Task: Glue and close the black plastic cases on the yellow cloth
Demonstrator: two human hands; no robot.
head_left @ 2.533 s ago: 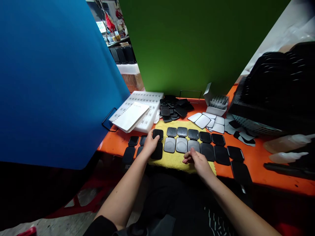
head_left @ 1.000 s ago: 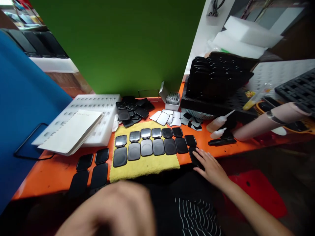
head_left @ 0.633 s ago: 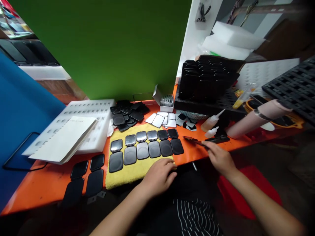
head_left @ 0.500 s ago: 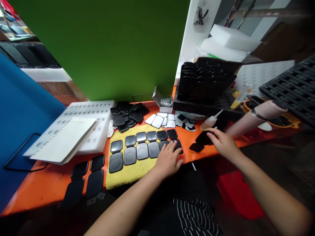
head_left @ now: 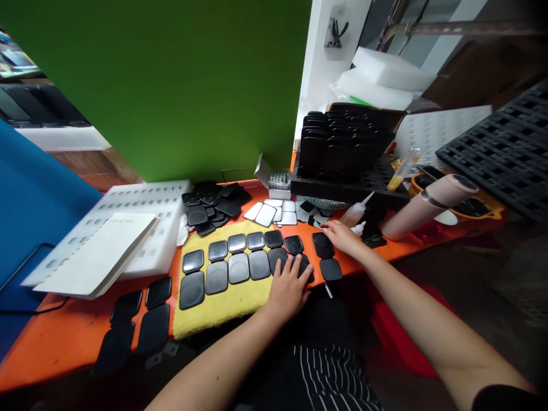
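My left hand lies with fingers spread on the right end of a row of opened black folding cases, touching the last ones. Each case has a smaller glossy panel, such as this black one, hinged above a larger matte panel. Most of the row rests on a yellow cloth. To the right, another opened case with a textured upper panel lies flat on the orange tabletop. My right hand is beside that upper panel, fingers stretched out to the left; whether they touch it I cannot tell.
White rounded plates and a heap of black parts sit behind the cloth. At right stand a nozzle bottle, a pink flask and a black rack. A notebook rests on white foam at left.
My right hand has moved left and let go of the black case, which now lies opened flat. My left hand stays on the row. The view has shifted slightly.
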